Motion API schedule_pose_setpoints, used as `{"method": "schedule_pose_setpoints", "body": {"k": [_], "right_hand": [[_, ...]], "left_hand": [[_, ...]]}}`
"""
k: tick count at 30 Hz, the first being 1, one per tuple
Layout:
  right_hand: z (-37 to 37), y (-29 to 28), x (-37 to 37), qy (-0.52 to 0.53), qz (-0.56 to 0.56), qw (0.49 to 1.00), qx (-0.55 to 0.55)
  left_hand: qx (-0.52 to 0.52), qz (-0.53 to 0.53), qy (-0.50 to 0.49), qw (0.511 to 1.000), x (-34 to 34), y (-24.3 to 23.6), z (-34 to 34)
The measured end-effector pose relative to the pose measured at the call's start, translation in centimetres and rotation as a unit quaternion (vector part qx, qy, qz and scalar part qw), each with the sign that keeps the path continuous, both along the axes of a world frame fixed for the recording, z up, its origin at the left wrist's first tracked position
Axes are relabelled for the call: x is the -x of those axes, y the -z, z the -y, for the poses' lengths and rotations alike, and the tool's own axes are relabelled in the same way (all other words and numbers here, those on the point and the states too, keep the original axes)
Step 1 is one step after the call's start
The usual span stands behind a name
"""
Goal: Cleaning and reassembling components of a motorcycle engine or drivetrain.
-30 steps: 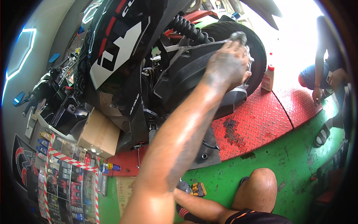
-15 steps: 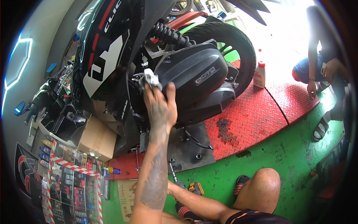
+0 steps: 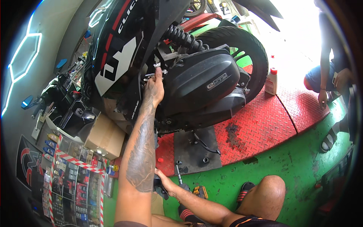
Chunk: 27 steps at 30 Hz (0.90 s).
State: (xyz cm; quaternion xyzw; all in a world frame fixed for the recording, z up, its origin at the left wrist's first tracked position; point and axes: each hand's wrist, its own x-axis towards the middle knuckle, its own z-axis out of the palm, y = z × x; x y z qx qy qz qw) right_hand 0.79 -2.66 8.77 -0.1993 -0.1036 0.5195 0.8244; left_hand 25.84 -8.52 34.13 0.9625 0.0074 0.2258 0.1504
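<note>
overlapping scooter (image 3: 196, 90), left forearm (image 3: 140, 151), cardboard box (image 3: 106, 136), bottle (image 3: 270, 84)

Left forearm (image 3: 139, 151) partly hides right hand (image 3: 166, 182); scooter (image 3: 200, 81) cropped.

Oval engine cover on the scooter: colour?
The oval engine cover is black with a small silver-grey badge; best in head view.

Head camera: worn fisheye, left of two, looking down and ahead
Scooter (image 3: 200, 83): side-on from above, near, mid-view
Knee (image 3: 262, 193): close under the lens, lower right
Platform (image 3: 261, 128): straight edges bending toward the dark rim
</note>
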Motion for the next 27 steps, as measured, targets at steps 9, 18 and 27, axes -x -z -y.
{"method": "schedule_pose_setpoints", "body": {"k": [9,18,27], "right_hand": [[-1.8,1.2,0.6,-0.037,-0.004,0.999,0.004],[-1.4,0.1,1.3,0.077,-0.003,0.997,-0.017],[-0.1,-0.3,0.2,-0.03,-0.009,0.999,-0.029]], "left_hand": [[0.017,0.041,0.17,0.984,-3.2,0.1,1.7],[0.026,0.32,0.174,0.931,3.9,6.8,2.2],[-0.224,0.172,0.469,0.837,-1.6,2.2,13.4]]}}
